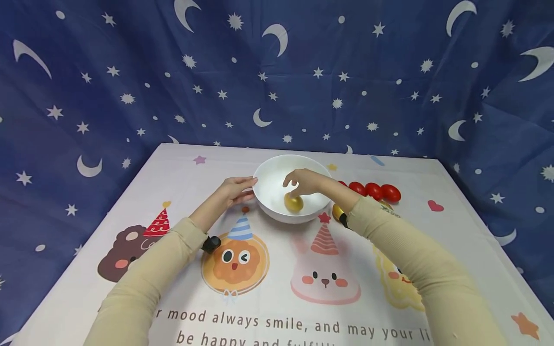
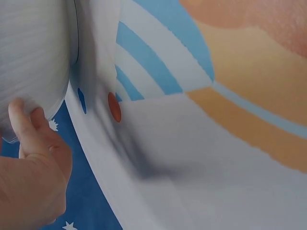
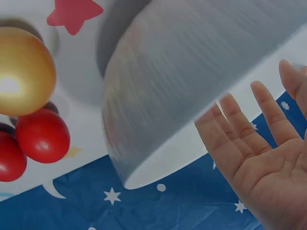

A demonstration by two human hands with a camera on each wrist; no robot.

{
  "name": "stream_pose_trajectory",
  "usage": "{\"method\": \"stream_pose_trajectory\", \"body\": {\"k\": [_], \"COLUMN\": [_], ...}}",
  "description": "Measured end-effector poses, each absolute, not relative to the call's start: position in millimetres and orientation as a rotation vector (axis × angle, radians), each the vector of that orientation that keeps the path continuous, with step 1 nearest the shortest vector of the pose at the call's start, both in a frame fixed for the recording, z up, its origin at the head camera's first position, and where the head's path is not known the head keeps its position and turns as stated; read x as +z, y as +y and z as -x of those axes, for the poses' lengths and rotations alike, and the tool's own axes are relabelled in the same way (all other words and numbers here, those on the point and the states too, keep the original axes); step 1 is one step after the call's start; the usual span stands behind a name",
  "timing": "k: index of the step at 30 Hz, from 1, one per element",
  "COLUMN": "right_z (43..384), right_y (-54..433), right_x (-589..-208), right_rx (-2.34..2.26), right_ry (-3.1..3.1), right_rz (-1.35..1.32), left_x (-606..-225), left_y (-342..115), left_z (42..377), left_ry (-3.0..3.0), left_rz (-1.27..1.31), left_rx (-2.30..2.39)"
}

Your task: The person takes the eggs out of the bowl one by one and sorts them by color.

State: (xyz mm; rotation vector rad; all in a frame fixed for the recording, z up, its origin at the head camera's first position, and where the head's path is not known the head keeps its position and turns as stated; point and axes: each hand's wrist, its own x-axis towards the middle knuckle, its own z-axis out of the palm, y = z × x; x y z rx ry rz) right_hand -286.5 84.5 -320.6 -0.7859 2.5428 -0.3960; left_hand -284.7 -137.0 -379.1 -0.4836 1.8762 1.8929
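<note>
A white bowl (image 1: 272, 185) stands on the table, with a golden egg (image 1: 294, 203) inside it near the front wall. My left hand (image 1: 235, 191) grips the bowl's left side, thumb at the rim and the other fingers lower on the outside. In the left wrist view, the left hand (image 2: 41, 163) shows against the ribbed outer wall. Over the bowl's opening is my right hand (image 1: 305, 182), its fingertips right at the top of the golden egg. Seen from the right wrist, the right hand (image 3: 264, 148) has spread, gently bent fingers and a bare palm; the bowl wall hides that egg.
Several red eggs (image 1: 373, 191) lie in a row right of the bowl. A golden egg (image 1: 338, 212) sits in front of them, partly behind the right wrist. The white printed tablecloth (image 1: 277, 269) ends at a blue star-and-moon curtain (image 1: 303, 86) behind.
</note>
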Motion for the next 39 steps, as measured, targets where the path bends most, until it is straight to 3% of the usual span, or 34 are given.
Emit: {"method": "stream_pose_trajectory", "body": {"k": [25, 39], "right_z": [291.6, 292.0], "right_y": [76.3, 68.7], "right_x": [-331.0, -345.0], "right_rx": [-0.332, -0.325], "right_ry": [2.411, 2.451], "right_rz": [0.49, 0.562], "left_x": [-380.4, -380.9], "left_y": [-136.8, -136.7], "left_z": [281.1, 282.6], "left_ry": [1.861, 1.874], "left_rz": [0.471, 0.47], "left_rx": [1.927, 1.912]}}
